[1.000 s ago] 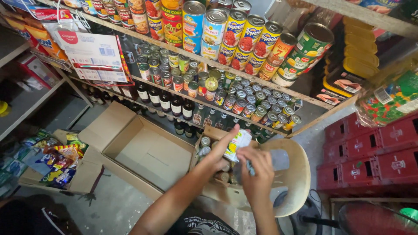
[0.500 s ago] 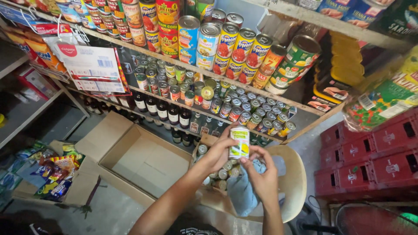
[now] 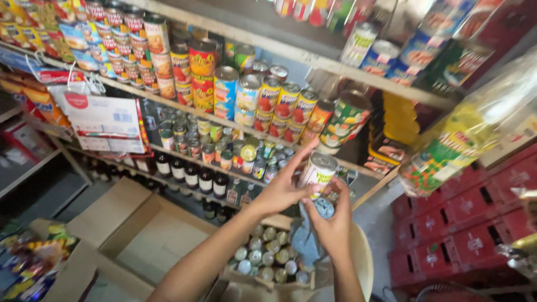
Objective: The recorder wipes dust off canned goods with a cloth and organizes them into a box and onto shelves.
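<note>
Can with a white and green label sits in your left hand, held up in front of the shelf's lower edge, just below the row of tall tins on the middle shelf. Your left forearm comes up from the bottom left and the wrist bends slightly back; the fingers wrap the can's side and the thumb presses from the near side, so the hand is clasped around it. The can's long axis is nearly upright, leaning a little to the right, with its silver top rim facing up toward the shelf.

Your right hand rises from the bottom edge directly under the can, palm toward you, fingers curled around a grey cloth that touches the can's base. It is closed on that cloth.

Below both hands an open cardboard box holds many small tins seen from above. A larger open carton lies on the floor to the left, and red crates are stacked at the right.
</note>
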